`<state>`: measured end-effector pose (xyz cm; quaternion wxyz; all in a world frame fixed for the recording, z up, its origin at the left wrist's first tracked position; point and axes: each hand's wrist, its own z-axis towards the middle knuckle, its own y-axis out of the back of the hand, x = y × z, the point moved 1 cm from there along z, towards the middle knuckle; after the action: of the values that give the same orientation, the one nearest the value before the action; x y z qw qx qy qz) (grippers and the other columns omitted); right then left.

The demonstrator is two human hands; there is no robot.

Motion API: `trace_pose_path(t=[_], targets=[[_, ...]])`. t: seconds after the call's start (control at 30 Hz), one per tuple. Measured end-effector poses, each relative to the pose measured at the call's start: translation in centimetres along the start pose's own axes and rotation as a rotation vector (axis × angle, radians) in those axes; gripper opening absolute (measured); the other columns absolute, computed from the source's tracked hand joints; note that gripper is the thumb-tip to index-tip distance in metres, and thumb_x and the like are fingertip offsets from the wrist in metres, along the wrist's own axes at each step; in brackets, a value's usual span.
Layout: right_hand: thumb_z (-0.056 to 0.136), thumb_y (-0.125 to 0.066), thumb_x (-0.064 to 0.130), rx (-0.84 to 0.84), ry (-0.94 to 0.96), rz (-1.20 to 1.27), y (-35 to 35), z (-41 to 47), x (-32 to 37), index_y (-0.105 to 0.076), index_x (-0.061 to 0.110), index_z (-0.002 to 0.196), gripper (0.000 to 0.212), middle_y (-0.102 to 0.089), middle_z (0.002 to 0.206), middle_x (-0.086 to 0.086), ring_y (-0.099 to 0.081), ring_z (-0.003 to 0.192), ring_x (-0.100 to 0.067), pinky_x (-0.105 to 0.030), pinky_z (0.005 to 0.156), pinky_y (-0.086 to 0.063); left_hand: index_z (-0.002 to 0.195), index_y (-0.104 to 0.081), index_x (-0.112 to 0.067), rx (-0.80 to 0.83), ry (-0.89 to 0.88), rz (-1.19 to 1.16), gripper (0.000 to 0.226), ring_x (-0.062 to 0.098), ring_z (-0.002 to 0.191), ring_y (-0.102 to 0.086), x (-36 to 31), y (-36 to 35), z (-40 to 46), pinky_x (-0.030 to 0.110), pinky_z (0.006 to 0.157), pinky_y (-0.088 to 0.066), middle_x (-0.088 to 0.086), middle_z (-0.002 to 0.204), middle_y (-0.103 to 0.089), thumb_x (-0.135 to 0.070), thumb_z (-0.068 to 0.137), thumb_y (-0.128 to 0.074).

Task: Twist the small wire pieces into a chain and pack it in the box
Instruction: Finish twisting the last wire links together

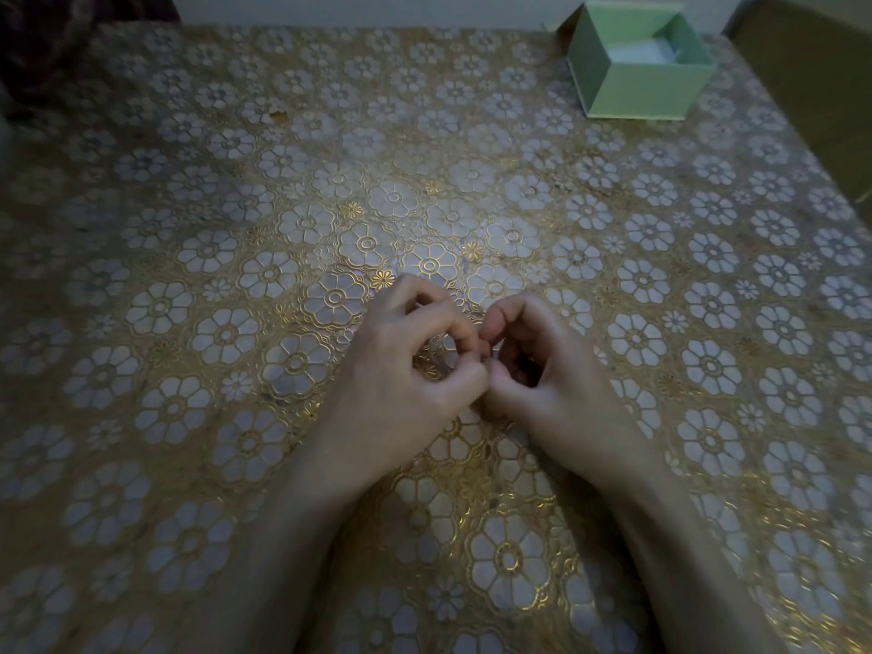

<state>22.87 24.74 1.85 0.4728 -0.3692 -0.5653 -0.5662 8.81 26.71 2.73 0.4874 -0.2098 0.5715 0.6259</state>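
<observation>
Left hand (401,365) and right hand (542,370) meet, fingertips pinching wire pieces (436,356) (barely visible); green box (639,63) at one o'clock on the surface (188,228).

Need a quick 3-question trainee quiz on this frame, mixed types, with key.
1. True or false: the green box at the far right of the table is open at the top.
2. Where do the left hand and the right hand work?
A. inside the box
B. close together over the near middle of the table
C. at the far left edge
3. Fill in: the fingers of both hands are ____, tips meeting around something too small to make out.

Key: 1 true; 2 B; 3 curled
</observation>
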Motion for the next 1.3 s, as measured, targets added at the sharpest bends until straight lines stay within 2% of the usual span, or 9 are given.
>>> trace_pose_path(t=[0.07, 0.13, 0.27, 0.4, 0.53, 0.67, 0.9, 1.03, 1.3], targets=[[0.072, -0.058, 0.017, -0.024, 0.001, 0.159, 0.1, 0.0, 0.1, -0.051, 0.024, 0.082, 0.014, -0.053, 0.071, -0.005, -0.042, 0.059, -0.029, -0.035, 0.056, -0.035, 0.069, -0.058, -0.024, 0.016, -0.005, -0.023, 0.007, 0.012, 0.089, -0.052, 0.0, 0.1, 0.0, 0.017, 0.076, -0.038, -0.004, 0.09, -0.05, -0.031, 0.071, -0.056], [0.07, -0.058, 0.021, -0.029, -0.005, 0.267, 0.4, 0.0, 0.2, -0.052, 0.023, 0.083, 0.015, -0.053, 0.073, -0.002, -0.042, 0.061, -0.035, -0.04, 0.059, -0.036, 0.071, -0.061, -0.02, 0.048, -0.015, -0.024, 0.012, 0.013, 0.09, -0.053, 0.3, 0.2, 0.1, 0.017, 0.076, -0.037, -0.004, 0.092, -0.051, -0.032, 0.072, -0.058], [0.072, -0.053, 0.005, -0.012, -0.015, 0.276, 0.5, 0.1, 0.5, -0.051, 0.018, 0.082, 0.017, -0.052, 0.071, 0.004, -0.041, 0.065, -0.024, -0.038, 0.06, -0.035, 0.074, -0.066, -0.016, 0.102, -0.037, -0.002, 0.019, 0.016, 0.093, -0.054, 0.7, 0.3, 0.1, 0.025, 0.079, -0.041, -0.006, 0.096, -0.052, -0.033, 0.074, -0.059], [0.075, -0.051, 0.005, -0.019, 0.015, 0.164, 0.4, 0.1, 0.6, -0.052, 0.019, 0.082, 0.016, -0.052, 0.073, 0.008, -0.045, 0.065, -0.028, -0.044, 0.059, -0.038, 0.073, -0.065, -0.019, 0.079, -0.043, 0.037, 0.014, 0.02, 0.093, -0.055, 0.7, 0.3, -0.1, 0.03, 0.078, -0.045, -0.005, 0.098, -0.05, -0.032, 0.074, -0.059], [0.078, -0.055, 0.018, 0.002, 0.021, 0.086, 0.2, 0.1, 0.2, -0.053, 0.026, 0.086, 0.012, -0.054, 0.077, 0.009, -0.049, 0.067, -0.029, -0.045, 0.06, -0.041, 0.069, -0.063, -0.016, 0.027, 0.002, -0.016, 0.016, 0.007, 0.083, -0.051, 0.4, 0.5, 0.0, 0.013, 0.07, -0.038, -0.002, 0.095, -0.047, -0.031, 0.071, -0.058], [0.074, -0.051, 0.034, 0.064, 0.032, -0.083, 0.0, 0.0, -0.1, -0.049, 0.028, 0.089, 0.016, -0.056, 0.073, 0.014, -0.049, 0.056, -0.009, -0.036, 0.054, -0.04, 0.068, -0.061, -0.022, 0.02, 0.057, -0.041, 0.013, 0.004, 0.084, -0.05, 0.4, 0.5, 0.0, 0.012, 0.073, -0.037, -0.002, 0.094, -0.046, -0.034, 0.067, -0.056], [0.074, -0.054, 0.019, -0.041, 0.056, -0.199, -0.2, 0.0, 0.0, -0.047, 0.027, 0.083, 0.014, -0.053, 0.07, 0.013, -0.046, 0.056, -0.006, -0.023, 0.055, -0.037, 0.065, -0.059, -0.026, 0.029, 0.064, -0.034, 0.01, 0.001, 0.085, -0.049, 0.6, 0.4, 0.0, 0.008, 0.074, -0.035, -0.005, 0.097, -0.045, -0.036, 0.066, -0.057], [0.074, -0.051, 0.008, -0.123, 0.07, -0.108, -0.1, 0.1, 0.1, -0.048, 0.029, 0.081, 0.022, -0.046, 0.063, 0.011, -0.041, 0.053, -0.003, -0.015, 0.052, -0.031, 0.064, -0.059, -0.025, 0.064, 0.027, -0.029, 0.009, 0.0, 0.082, -0.047, 0.8, 0.4, -0.1, 0.007, 0.072, -0.033, -0.005, 0.096, -0.045, -0.034, 0.066, -0.057], [0.081, -0.057, 0.021, -0.063, 0.053, -0.062, 0.3, 0.2, 0.2, -0.062, 0.026, 0.081, 0.008, -0.059, 0.071, 0.01, -0.05, 0.061, -0.012, -0.016, 0.057, -0.037, 0.075, -0.064, -0.039, 0.02, 0.039, -0.062, 0.009, -0.001, 0.085, -0.048, 0.9, 1.2, 0.2, 0.006, 0.073, -0.035, -0.007, 0.098, -0.048, -0.045, 0.072, -0.058]])
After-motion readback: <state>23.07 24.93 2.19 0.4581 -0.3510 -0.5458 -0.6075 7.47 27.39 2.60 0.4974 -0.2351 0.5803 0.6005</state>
